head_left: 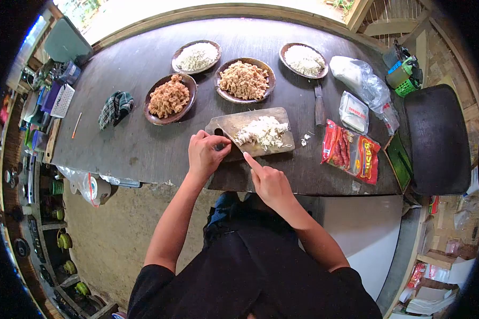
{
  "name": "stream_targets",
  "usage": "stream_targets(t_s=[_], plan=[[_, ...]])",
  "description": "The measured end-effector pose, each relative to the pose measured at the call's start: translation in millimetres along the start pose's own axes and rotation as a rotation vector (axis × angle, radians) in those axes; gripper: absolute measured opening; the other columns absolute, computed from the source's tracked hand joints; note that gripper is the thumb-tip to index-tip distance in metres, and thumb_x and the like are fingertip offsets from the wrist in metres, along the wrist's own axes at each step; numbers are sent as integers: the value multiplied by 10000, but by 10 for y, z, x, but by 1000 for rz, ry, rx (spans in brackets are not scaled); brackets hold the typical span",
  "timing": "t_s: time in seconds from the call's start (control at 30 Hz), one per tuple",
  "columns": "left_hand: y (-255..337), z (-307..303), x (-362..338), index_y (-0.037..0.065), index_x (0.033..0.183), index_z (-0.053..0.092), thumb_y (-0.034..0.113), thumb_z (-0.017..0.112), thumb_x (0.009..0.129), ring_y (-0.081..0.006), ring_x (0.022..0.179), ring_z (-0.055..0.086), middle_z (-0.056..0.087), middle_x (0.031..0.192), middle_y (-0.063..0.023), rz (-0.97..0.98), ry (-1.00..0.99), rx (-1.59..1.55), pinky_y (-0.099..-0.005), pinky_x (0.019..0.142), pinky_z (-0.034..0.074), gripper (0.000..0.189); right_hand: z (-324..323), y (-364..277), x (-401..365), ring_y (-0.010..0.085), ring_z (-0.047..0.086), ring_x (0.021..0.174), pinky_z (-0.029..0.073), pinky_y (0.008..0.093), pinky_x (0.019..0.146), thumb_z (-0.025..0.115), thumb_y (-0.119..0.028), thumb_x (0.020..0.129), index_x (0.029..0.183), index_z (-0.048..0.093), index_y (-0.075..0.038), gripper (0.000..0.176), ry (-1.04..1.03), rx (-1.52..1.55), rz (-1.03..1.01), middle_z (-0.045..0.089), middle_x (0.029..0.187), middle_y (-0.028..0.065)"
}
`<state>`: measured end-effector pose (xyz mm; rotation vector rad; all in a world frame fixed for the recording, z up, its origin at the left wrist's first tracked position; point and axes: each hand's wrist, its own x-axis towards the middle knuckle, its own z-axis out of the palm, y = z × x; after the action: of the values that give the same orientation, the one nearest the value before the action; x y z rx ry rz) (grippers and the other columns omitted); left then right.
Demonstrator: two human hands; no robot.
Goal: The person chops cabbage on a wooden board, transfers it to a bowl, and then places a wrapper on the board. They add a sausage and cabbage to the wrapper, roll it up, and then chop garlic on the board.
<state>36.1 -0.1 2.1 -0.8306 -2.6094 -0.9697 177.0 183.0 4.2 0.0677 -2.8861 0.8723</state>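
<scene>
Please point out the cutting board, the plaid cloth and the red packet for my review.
Cutting board (232, 120): head view, bare wood, upper left.
Plaid cloth (114, 110): head view, middle of its folds.
Red packet (368, 159): head view, printed right part.

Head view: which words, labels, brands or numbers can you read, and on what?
White packet: seems to read "BAWANG"; its other print is too blurred.
Red packet: large sideways lettering, too unclear to quote.
I can make out no other words or numbers.
</scene>
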Motion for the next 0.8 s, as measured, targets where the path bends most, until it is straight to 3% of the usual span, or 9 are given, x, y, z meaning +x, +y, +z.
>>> stream_targets(t_s=[0.4,0.8], plan=[[15,-7,2,129,826,810,185,844,717,-225,791,586,785,888,7,-11,-20,5,-365,797,485,127,-88,14,-124,404,667,648,558,525,628,594,-138,990,1540,478,-215,568,27,113,-21,630,688,200],[34,0,-34,161,831,808,231,816,747,-202,807,585,787,901,36,11,14,36,-347,793,445,109,20,-2,-14,409,679,624,577,521,595,606,-138,989,1546,469,-224,580,27,-28,-2,648,708,211]])
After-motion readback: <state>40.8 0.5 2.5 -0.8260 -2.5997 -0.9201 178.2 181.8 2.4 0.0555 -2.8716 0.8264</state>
